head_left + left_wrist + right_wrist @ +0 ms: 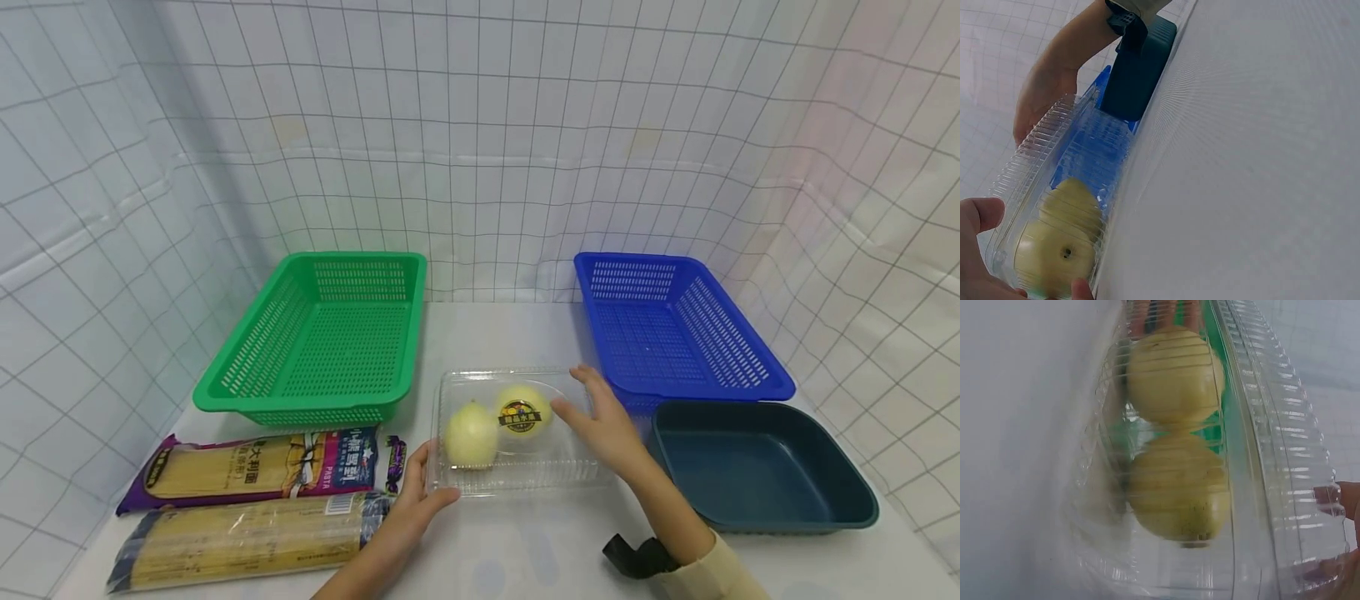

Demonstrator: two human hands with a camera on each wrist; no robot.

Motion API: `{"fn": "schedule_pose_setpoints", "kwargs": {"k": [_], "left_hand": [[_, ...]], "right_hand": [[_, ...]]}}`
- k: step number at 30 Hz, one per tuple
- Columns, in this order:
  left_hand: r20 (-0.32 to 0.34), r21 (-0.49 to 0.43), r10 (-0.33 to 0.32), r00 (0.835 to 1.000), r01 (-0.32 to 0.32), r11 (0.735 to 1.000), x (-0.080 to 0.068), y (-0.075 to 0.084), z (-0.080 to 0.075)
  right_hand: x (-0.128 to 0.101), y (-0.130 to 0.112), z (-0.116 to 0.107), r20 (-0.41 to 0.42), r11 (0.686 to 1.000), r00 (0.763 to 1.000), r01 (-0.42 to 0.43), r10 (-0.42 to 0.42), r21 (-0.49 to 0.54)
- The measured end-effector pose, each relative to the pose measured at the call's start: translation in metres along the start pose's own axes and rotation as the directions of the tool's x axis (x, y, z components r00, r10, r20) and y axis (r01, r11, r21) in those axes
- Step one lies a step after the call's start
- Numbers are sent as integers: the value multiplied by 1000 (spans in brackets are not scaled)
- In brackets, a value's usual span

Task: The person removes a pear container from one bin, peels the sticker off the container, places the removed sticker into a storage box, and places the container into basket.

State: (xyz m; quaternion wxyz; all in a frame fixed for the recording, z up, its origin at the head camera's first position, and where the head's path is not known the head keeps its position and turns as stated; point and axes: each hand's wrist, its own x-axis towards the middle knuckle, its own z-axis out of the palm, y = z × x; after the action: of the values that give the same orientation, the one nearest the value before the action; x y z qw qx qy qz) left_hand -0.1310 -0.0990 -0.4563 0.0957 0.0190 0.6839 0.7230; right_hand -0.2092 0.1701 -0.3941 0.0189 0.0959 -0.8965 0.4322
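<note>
Pear's sticker label in head view only.

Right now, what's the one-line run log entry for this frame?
left hand: grips clear clamshell box near-left corner | right hand: fingers on its right side | inside: two yellow pears | box on table

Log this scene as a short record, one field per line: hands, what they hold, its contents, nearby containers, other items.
left hand: grips the near left corner of the clear clamshell box
right hand: fingers straight, resting on the box's right side
box contents: two yellow fruits, one bearing a dark sticker
containers: green basket behind left, blue basket behind right, dark teal tray at right
other items: two pasta packs at left
</note>
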Motion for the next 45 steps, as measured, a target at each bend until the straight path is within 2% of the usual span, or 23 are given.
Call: {"fn": "schedule_pose_setpoints", "kwargs": {"k": [3, 8, 11, 13, 18, 28, 45], "left_hand": [[1, 0, 4, 1000, -4, 1000, -1, 1, 0], [-2, 1, 4, 1000, -4, 1000, -1, 1, 0], [0, 4, 5, 1000, -5, 1000, -1, 2, 0], [2, 5, 9, 1000, -9, 1000, -1, 2, 1], [4, 8, 4, 1000, -4, 1000, -1, 2, 0], [-4, 12, 12, 1000, -11, 1000, -1, 0, 0], [-12, 30, 0, 1000, 0, 1000, -2, 2, 2]], "right_hand": [[-5, -4, 4, -67, 996, 994, 83, -85, -39], [-7, -5, 14, -177, 970, 958, 204, -225, -130], [-8, -7, 18, -211, 955, 938, 241, -275, -175], [-8, -8, 20, -213, 949, 933, 250, -289, -193], [-10, -13, 23, -202, 947, 941, 222, -270, -232], [-7, -19, 30, -170, 957, 965, 156, -201, -244], [-8, -17, 34, -200, 955, 958, 153, -206, -253]]}}
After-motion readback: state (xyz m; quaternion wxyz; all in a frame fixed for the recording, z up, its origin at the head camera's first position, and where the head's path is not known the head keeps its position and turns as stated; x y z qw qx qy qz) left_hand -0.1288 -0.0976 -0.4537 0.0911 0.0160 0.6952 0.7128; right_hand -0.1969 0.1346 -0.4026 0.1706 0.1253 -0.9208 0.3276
